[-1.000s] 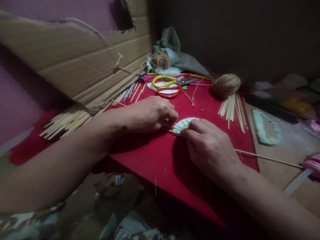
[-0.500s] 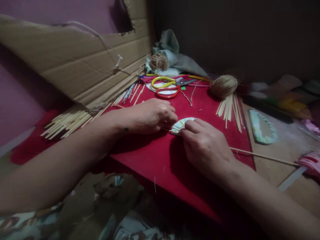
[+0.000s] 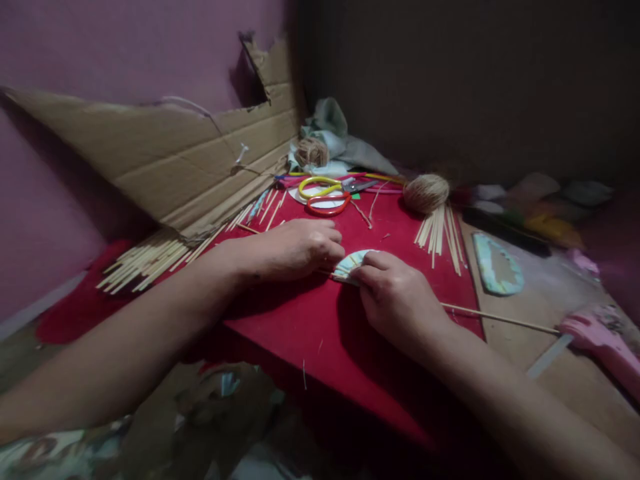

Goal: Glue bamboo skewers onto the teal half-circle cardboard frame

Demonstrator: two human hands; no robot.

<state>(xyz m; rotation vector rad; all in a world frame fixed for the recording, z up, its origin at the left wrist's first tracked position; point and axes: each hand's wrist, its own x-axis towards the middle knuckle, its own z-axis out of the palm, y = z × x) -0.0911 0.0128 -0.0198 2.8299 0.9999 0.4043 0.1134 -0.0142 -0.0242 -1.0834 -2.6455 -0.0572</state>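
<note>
together both hands [image 3: 300,250] [image 3: 395,300] pinch closed on the paper fan [image 3: 350,263].

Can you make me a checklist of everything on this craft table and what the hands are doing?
Surface: red board on a brown floor.
Job's things: small pale blue fan-shaped piece with thin sticks across it, pinched between both hands.
Clutter: scissors with yellow and red handles, two twine balls, loose stick bundles, one long stick, a blue-edged cutout, a pink tool.
Hands: left hand presses on the piece's left side; right hand grips its right edge.
Cables: nothing seen.
Surroundings: torn cardboard sheet leaning on a purple wall, crumpled cloth in the corner.
</note>
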